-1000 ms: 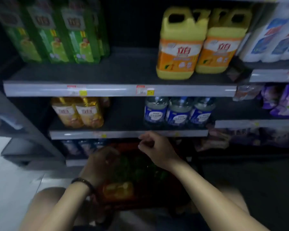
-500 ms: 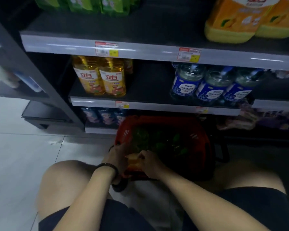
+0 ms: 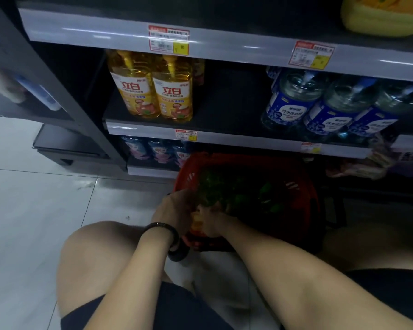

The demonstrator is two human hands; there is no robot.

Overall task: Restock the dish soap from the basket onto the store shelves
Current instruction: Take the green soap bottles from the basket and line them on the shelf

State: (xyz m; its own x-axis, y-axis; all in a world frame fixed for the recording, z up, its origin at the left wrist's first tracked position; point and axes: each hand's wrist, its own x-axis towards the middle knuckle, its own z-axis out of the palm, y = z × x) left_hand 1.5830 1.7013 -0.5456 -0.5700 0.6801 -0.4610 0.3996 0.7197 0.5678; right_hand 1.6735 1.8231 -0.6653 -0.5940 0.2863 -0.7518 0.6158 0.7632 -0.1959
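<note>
While the dish soap bottle (image 3: 196, 225) sits in the red basket (image 3: 296, 177), left hand (image 3: 177, 210) and right hand (image 3: 216, 223) both clasp it. Step: pickup. Next, likely: lift clear to shelf (image 3: 236, 138) beside yellow bottles (image 3: 153, 91).

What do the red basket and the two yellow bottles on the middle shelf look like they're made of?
Red basket: probably moulded plastic, matte; its walls show slotted openings. Yellow bottles: seemingly clear glossy plastic; golden liquid shows through and highlights glint near the necks.

Left hand (image 3: 175, 209) and right hand (image 3: 214, 222) dropped into the basket (image 3: 304, 186), seemingly gripping a bottle (image 3: 196, 225).
</note>
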